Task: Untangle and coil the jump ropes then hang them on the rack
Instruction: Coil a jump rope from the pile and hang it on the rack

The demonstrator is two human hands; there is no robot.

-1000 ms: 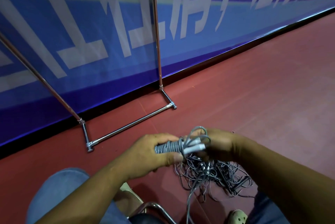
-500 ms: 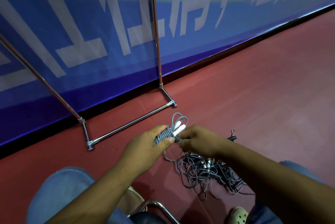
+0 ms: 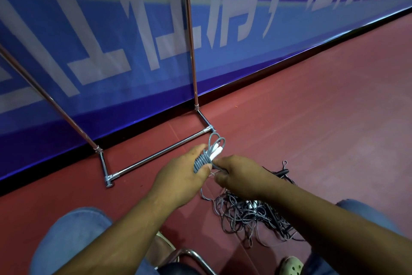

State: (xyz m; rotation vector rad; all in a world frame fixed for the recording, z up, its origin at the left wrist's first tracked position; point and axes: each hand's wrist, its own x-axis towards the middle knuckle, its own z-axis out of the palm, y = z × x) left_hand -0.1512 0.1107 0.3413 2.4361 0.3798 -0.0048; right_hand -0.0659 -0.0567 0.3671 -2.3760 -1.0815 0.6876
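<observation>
Coiled grey jump rope sits centre frame, just below middle, held between both hands. Left hand grips it, thumb across the wrapped turns and fingers behind. Right hand has its fingers curled in against the bundle's lower right end and seems to pinch the rope's loose end there, though the knuckles hide the contact. Bundle's long axis runs diagonally, lower left to upper right. Two white handles poke out the upper-right end, with grey loops fanning beyond them toward the rack's corner joint. A thin grey strand drops from the hands to the floor. Tangled pile of ropes lies on the red floor below and right of the hands, partly under the right forearm; a black handle sticks out at its upper right edge. Rack's chrome base bar lies on the floor just upper left of the hands, its right upright rising to the top edge and its left upright slanting to the left edge. Blue banner closes the back close behind the rack. Open floor spreads to the right. A jeans knee, chrome chair frame and shoe crowd the bottom edge.
</observation>
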